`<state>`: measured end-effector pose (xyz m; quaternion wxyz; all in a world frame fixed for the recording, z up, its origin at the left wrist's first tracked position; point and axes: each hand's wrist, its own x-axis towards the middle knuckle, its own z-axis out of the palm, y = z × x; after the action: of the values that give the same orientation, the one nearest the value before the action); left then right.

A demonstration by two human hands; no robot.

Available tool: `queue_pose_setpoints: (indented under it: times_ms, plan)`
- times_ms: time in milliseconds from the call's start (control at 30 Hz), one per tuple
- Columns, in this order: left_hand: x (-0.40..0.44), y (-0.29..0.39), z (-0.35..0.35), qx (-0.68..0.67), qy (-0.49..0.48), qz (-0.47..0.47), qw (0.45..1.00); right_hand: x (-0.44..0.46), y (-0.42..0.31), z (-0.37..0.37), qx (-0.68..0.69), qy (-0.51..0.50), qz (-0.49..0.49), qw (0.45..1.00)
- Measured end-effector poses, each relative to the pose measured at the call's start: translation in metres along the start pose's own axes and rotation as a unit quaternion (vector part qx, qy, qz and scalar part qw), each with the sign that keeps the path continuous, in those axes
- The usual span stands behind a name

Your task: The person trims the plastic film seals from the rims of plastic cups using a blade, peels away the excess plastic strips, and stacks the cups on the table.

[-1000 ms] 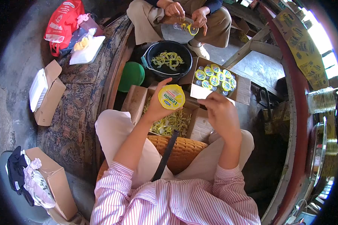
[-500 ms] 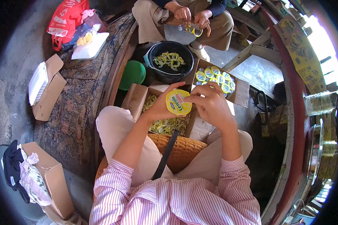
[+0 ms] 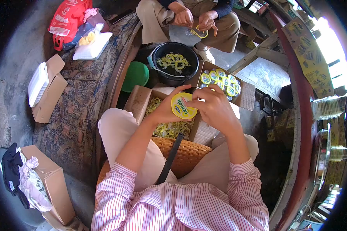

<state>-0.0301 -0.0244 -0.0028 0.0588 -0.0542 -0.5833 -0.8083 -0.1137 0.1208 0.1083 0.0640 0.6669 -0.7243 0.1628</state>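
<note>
A plastic cup with a yellow, round lid printed "Lemon" [image 3: 183, 106] is held face up in front of me. My left hand [image 3: 166, 109] wraps around its left side, thumb stretched along the top. My right hand [image 3: 216, 106] is closed, its thumb and forefinger pinching at the lid's right edge. Whether a strip lies between those fingertips is hidden. Beneath both hands stands a cardboard box [image 3: 140, 101] filled with yellow-and-clear cut strips [image 3: 173, 130]. Beyond my right hand, an open carton holds several cups with similar yellow lids [image 3: 220, 81].
Ahead is a black bucket [image 3: 175, 82] with yellow strips inside, beside a green bowl [image 3: 135, 77]. Across from me, a co-worker's hands [image 3: 198, 23] hold a yellow-rimmed piece. A woven basket [image 3: 187, 154] sits between my legs. A wooden frame [image 3: 272, 56] stands to the right.
My right fingers have shifted slightly further over the lid, and the lid has turned a little. The co-worker's hands have moved, with the piece between them.
</note>
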Motion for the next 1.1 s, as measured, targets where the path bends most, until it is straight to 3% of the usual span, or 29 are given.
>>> queue_pose_setpoints:
  times_ms: [800,1100]
  plan:
    - [0.002,0.006,0.001,0.020,0.003,-0.025,0.999,0.001,0.011,0.013,-0.013,0.006,-0.024,1.000]
    - [0.004,0.003,0.002,0.053,0.017,0.010,0.998,-0.001,0.019,0.016,-0.032,0.004,-0.016,0.999]
